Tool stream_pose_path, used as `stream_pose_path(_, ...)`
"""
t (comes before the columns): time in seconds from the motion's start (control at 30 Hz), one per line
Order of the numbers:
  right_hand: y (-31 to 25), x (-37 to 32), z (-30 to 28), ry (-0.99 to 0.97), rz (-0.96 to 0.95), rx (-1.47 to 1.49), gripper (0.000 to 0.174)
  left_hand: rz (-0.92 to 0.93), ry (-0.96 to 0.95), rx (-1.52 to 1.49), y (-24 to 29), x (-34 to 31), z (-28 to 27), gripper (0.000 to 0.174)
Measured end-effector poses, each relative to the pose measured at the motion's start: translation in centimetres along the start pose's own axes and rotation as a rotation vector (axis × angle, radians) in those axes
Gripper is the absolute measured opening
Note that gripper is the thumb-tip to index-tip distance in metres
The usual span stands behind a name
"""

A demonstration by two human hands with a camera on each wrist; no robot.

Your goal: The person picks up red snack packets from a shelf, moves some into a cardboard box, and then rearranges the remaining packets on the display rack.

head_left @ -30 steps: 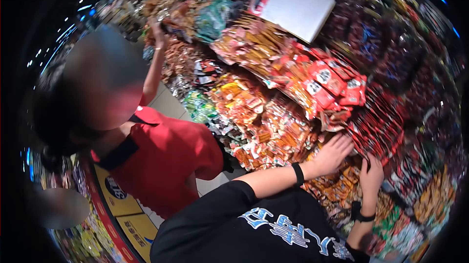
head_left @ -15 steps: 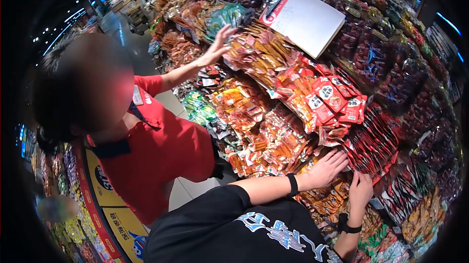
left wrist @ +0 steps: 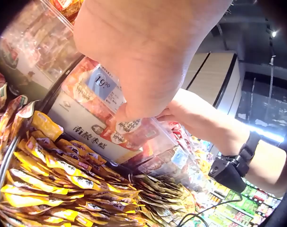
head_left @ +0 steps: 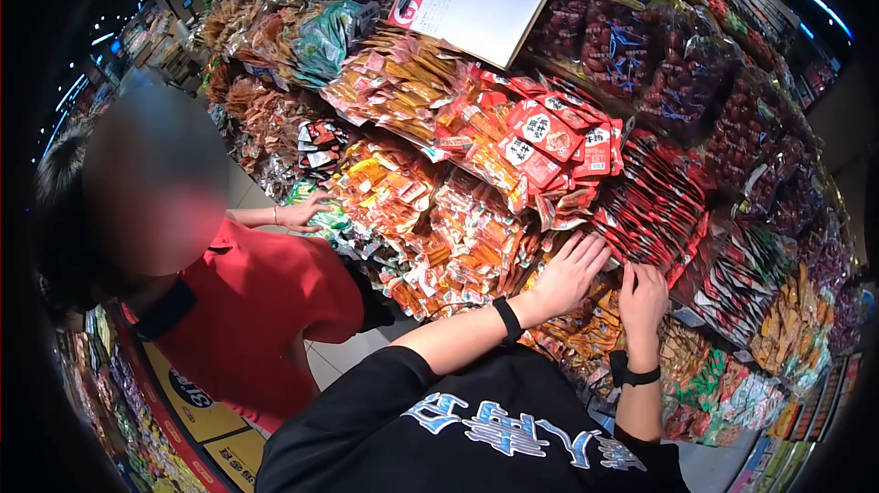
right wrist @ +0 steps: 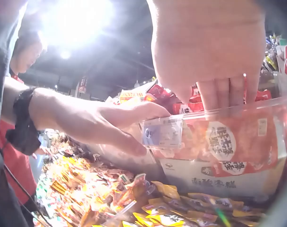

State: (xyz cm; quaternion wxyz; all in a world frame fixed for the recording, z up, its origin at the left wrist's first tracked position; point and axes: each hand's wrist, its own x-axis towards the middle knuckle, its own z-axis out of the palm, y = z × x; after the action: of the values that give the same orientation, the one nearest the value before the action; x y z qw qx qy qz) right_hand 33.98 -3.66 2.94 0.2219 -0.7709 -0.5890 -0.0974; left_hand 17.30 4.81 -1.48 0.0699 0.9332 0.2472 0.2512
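In the head view, the left hand [head_left: 572,273] lies with fingers extended at the near edge of dark red packets [head_left: 650,205]. Just right of it, the right hand [head_left: 645,296] has its fingers bent over that edge. The right wrist view shows a clear bin wall [right wrist: 271,127] with a price tag [right wrist: 162,135]. There the left hand [right wrist: 101,120] straddles the wall, thumb outside beside the tag. Fingers of the right hand [right wrist: 209,52] reach over the rim, tips hidden among red packets. Close up in the left wrist view is the left hand [left wrist: 134,52].
A person in a red shirt [head_left: 256,310] stands at the left, a hand [head_left: 307,214] on green packets. An open notebook [head_left: 485,3] lies on the far packets. Orange packets [head_left: 467,227] fill bins left of the hands; yellow packets [left wrist: 63,175] lie below the bin wall.
The person in red has moved a hand from the upper packets down to the green ones. The head view has shifted. Both of my hands stay at the bin's near edge.
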Motion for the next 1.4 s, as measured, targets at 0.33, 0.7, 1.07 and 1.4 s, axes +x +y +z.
stream_pose_path(0.33, -0.2, 0.3, 1.3, -0.048, 0.027, -0.035, 0.032, 0.000, 0.085, -0.046, -0.2, -0.3, 0.3, 0.069)
stream_pose_path(0.7, 2.2, -1.2, 1.2, 0.014, -0.010, 0.037, 0.028, 0.007, 0.081, -0.041, -0.7, -0.7, 0.9, 0.072)
stream_pose_path(1.07, 2.1, -0.4, 0.4, -0.108, 0.105, -0.056, 0.040, 0.007, 0.056, 0.008, -0.9, -0.5, 1.5, 0.071)
stream_pose_path(1.4, 1.0, 0.6, -1.9, -0.209, 0.184, 0.048, 0.034, 0.030, 0.046, -0.072, -1.2, -0.5, 0.5, 0.077)
